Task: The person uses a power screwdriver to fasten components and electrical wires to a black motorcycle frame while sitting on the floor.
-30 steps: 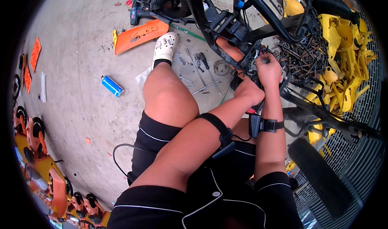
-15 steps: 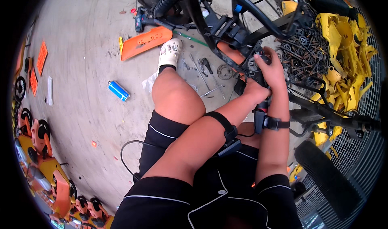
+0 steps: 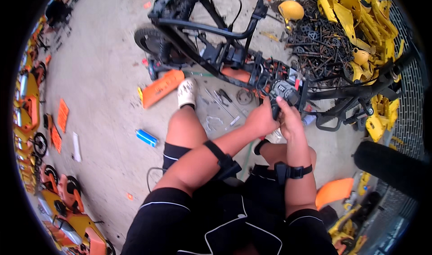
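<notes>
A grey and black cordless power tool, like a drill or impact driver, is held between my two hands in front of the black vehicle frame. My left hand is wrapped round its black handle. Close against it, my right hand grips the lower part of the tool, its thumb along the handle. The tool's body covers part of the frame's narrow middle section, and its front end is hard to make out.
Black-handled tools and a coil of wire lie by my shoe. An orange panel and blue can are to the left. Metal parts and yellow panels are heaped at the far right.
The tool has turned and come away from the frame's side, its body now uppermost. My right hand has moved from its upper end down next to my left. The view has shifted, showing more frame.
</notes>
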A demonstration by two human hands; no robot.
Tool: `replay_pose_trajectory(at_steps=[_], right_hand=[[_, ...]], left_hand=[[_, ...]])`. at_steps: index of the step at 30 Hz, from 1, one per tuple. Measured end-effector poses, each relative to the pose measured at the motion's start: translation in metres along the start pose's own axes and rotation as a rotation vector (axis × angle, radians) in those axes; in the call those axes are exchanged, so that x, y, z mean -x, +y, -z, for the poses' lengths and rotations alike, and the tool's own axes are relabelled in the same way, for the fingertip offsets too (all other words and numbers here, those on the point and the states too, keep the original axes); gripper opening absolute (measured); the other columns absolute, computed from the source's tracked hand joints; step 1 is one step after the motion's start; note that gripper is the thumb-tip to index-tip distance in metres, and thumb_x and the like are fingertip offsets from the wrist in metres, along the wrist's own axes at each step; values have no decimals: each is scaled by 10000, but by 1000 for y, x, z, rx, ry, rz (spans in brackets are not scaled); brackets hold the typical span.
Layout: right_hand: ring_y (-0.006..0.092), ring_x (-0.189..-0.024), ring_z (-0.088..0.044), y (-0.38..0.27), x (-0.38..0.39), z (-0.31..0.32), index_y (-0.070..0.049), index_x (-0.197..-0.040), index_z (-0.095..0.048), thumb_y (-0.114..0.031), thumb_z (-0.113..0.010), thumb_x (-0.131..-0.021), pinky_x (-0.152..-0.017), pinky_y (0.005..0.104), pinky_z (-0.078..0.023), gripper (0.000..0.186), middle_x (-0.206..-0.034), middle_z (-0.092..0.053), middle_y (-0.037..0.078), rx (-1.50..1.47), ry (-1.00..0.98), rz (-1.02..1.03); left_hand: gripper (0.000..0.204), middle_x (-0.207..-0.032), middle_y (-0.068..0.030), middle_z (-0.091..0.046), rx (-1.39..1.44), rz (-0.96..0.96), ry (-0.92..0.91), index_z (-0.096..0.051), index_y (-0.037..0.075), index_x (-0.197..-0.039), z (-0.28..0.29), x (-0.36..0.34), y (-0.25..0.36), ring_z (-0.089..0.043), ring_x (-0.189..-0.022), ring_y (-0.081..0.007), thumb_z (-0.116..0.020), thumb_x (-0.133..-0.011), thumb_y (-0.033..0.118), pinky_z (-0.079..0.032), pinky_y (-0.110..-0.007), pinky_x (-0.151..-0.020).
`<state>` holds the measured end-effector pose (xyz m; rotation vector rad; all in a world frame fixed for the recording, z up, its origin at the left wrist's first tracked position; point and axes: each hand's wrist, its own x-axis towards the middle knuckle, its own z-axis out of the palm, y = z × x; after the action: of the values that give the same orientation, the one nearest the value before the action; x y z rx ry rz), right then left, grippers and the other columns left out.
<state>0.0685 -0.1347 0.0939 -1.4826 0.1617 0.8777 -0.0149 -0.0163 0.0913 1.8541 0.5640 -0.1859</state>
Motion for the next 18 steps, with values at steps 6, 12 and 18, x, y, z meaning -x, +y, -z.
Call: replay_pose_trajectory(at_steps=[6, 12, 18], right_hand=[[233, -1001, -665, 3, 0, -35, -2, -1221, -625, -106, -664, -920, -893, 390, -534, 321, -1117, -689, 105, -575, -197, -23], [237, -878, -661, 2, -15, -25, -5, -1145, -615, -39, -729, -844, -799, 406, -550, 324, -1029, -673, 86, -491, -30, 279], [343, -815, -664, 21, -38, 50, 6, -1104, -594, 17, -697, -819, -727, 534, -590, 304, -971, -642, 129, -549, 77, 105]], left_hand=[[733, -1142, -295, -665, -180, -348, 35, -385, -33, -1486, 81, 64, 13, -679, -1027, -420, -686, -901, 291, -536, -440, -900], [475, -1128, -149, -681, -229, -620, 664, -585, 5, -1319, 230, 192, 141, -671, -1040, -263, -712, -868, 86, -521, -366, -927], [701, -1417, -175, -528, -527, -1452, 1147, -371, 27, -1504, 293, 392, 278, -547, -1283, -308, -672, -873, 73, -456, -453, -1026]])
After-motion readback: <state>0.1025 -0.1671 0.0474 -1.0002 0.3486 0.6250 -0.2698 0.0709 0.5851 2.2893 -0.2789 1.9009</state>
